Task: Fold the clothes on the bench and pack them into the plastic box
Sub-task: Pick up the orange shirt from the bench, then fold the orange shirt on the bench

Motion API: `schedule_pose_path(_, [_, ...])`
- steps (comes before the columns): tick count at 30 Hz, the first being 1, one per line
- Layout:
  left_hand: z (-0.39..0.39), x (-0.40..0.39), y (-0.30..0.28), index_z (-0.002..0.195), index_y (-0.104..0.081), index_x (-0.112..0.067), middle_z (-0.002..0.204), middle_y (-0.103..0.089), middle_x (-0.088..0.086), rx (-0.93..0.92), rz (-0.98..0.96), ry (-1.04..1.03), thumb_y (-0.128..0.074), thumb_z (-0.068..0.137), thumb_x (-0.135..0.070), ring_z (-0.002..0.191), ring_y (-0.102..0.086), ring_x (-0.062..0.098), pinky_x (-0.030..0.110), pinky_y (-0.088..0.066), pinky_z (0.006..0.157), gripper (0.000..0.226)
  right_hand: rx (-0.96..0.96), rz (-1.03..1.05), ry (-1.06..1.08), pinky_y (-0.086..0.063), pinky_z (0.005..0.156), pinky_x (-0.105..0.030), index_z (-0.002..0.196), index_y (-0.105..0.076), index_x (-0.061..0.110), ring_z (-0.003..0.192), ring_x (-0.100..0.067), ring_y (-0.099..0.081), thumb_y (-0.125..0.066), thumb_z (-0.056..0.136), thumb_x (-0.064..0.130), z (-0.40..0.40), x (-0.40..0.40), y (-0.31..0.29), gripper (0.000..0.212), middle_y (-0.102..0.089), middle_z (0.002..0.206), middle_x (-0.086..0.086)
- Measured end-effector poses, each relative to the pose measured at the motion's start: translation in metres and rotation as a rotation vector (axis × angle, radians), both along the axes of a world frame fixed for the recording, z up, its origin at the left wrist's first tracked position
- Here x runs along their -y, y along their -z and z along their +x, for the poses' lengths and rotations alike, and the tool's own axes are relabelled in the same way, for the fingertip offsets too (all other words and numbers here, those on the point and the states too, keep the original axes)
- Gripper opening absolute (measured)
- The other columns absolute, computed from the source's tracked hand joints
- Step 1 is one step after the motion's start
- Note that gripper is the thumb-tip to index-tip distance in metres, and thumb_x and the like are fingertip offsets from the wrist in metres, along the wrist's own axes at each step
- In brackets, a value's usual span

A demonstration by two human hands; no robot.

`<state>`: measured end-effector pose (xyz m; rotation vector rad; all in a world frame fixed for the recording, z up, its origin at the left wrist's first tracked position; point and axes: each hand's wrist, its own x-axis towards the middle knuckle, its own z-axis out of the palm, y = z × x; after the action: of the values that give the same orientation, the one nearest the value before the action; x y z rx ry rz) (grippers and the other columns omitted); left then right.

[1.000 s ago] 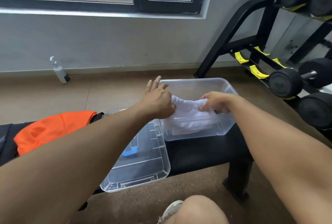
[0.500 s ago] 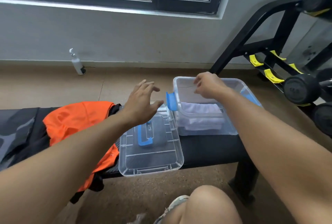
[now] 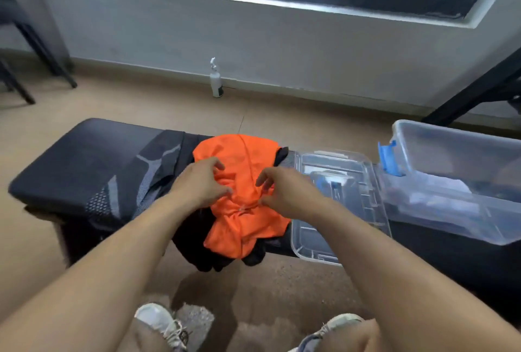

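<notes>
A crumpled orange mesh shirt [image 3: 242,196] lies heaped on dark garments on the black padded bench [image 3: 79,160]. Both arms reach forward; the left hand [image 3: 201,184] and right hand [image 3: 284,192] bunch its fabric with curled fingers, seemingly pinching. The clear plastic box [image 3: 462,182] sits to the right.

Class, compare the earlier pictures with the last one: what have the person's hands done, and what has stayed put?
Both hands let go of the white garment in the plastic box and moved left to the orange garment; the left hand and right hand now gather its cloth. Box, lid and bench stayed put.
</notes>
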<state>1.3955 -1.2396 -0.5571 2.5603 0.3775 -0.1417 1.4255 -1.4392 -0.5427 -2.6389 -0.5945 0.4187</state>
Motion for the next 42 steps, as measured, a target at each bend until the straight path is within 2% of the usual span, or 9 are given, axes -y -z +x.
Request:
schedule_pose_path(3, [-0.002, -0.013, -0.005, 0.121, -0.064, -0.026, 0.127, -0.068, -0.001, 0.012, -0.009, 0.026, -0.088, 0.072, -0.038, 0.118, -0.062, 0.024, 0.037, -0.049, 0.096, 0.056, 0.011, -0.185, -0.137, -0.051, 0.090, -0.037, 0.121, -0.061, 0.033, 0.111, -0.022, -0.059, -0.080, 0.073, 0.039, -0.006, -0.011, 0.011, 0.052, -0.062, 0.121, 0.002])
schedule_pose_path(8, [-0.013, -0.023, -0.003, 0.121, -0.065, -0.030, 0.131, -0.065, -0.003, -0.044, 0.007, 0.082, -0.090, 0.065, -0.023, 0.119, -0.060, 0.020, 0.031, -0.047, 0.092, 0.062, 0.045, -0.159, -0.172, -0.052, 0.090, -0.044, 0.132, -0.043, 0.035, 0.114, -0.022, -0.056, -0.079, 0.072, 0.045, -0.009, -0.016, 0.026, 0.072, -0.057, 0.127, 0.002])
schedule_pose_path(13, [-0.018, -0.019, -0.010, 0.124, -0.066, -0.029, 0.134, -0.063, -0.004, 0.062, 0.036, 0.148, -0.086, 0.071, -0.018, 0.127, -0.055, 0.019, 0.029, -0.045, 0.095, 0.058, 0.154, -0.030, -0.069, -0.049, 0.084, -0.038, 0.111, -0.064, 0.031, 0.106, -0.023, -0.060, -0.065, 0.091, 0.038, 0.001, -0.018, 0.032, 0.021, -0.064, 0.109, 0.002])
schedule_pose_path(19, [-0.015, -0.009, -0.014, 0.105, -0.073, -0.030, 0.122, -0.067, -0.008, 0.237, -0.168, 0.225, -0.079, 0.082, -0.049, 0.124, -0.053, 0.012, 0.027, -0.037, 0.094, 0.031, 0.245, 0.349, -0.036, -0.038, 0.082, -0.028, 0.093, -0.066, 0.022, 0.094, -0.013, -0.051, -0.070, 0.088, 0.026, 0.006, -0.010, 0.012, 0.008, -0.059, 0.093, 0.009])
schedule_pose_path(25, [-0.019, 0.006, -0.026, 0.086, -0.064, -0.010, 0.083, -0.067, -0.005, 0.396, -0.460, 0.239, -0.072, 0.093, -0.027, 0.073, -0.055, 0.001, 0.018, -0.043, 0.072, 0.020, 0.347, 0.477, -0.084, -0.046, 0.090, -0.040, 0.084, -0.060, 0.022, 0.096, -0.020, -0.057, -0.077, 0.075, 0.031, 0.001, -0.002, -0.005, 0.021, -0.066, 0.095, 0.005])
schedule_pose_path(27, [-0.024, 0.012, -0.034, 0.086, -0.060, -0.006, 0.080, -0.061, 0.001, 0.424, -0.535, 0.260, -0.069, 0.094, -0.022, 0.072, -0.051, 0.004, 0.016, -0.040, 0.069, 0.020, 0.375, 0.502, -0.119, -0.045, 0.091, -0.040, 0.083, -0.055, 0.028, 0.099, -0.022, -0.057, -0.079, 0.071, 0.035, -0.003, -0.002, -0.013, 0.028, -0.066, 0.096, 0.004])
schedule_pose_path(31, [-0.032, 0.017, -0.046, 0.088, -0.060, -0.004, 0.088, -0.067, 0.017, 0.532, -0.684, 0.261, -0.061, 0.085, -0.020, 0.085, -0.062, 0.033, 0.043, -0.049, 0.081, 0.017, 0.410, 0.545, -0.189, -0.044, 0.086, -0.028, 0.083, -0.060, 0.021, 0.095, -0.016, -0.055, -0.077, 0.075, 0.052, -0.019, -0.003, -0.027, 0.037, -0.062, 0.089, 0.011])
schedule_pose_path(38, [-0.049, 0.020, -0.061, 0.083, -0.054, -0.017, 0.077, -0.055, -0.003, 0.630, -0.791, 0.221, -0.054, 0.089, -0.017, 0.077, -0.050, 0.013, 0.030, -0.041, 0.073, 0.006, 0.479, 0.816, -0.008, -0.048, 0.066, -0.034, 0.092, -0.054, 0.016, 0.074, -0.019, -0.061, -0.072, 0.087, 0.006, -0.036, -0.005, -0.047, 0.022, -0.063, 0.080, 0.006])
schedule_pose_path(42, [-0.050, 0.024, -0.066, 0.083, -0.051, -0.021, 0.067, -0.053, -0.006, 0.619, -0.948, 0.117, -0.050, 0.092, -0.020, 0.061, -0.047, 0.005, 0.018, -0.039, 0.056, 0.009, 0.385, 0.554, -0.052, -0.050, 0.074, -0.035, 0.093, -0.058, 0.019, 0.076, -0.018, -0.059, -0.068, 0.079, 0.008, -0.019, -0.004, -0.035, 0.021, -0.059, 0.076, 0.009])
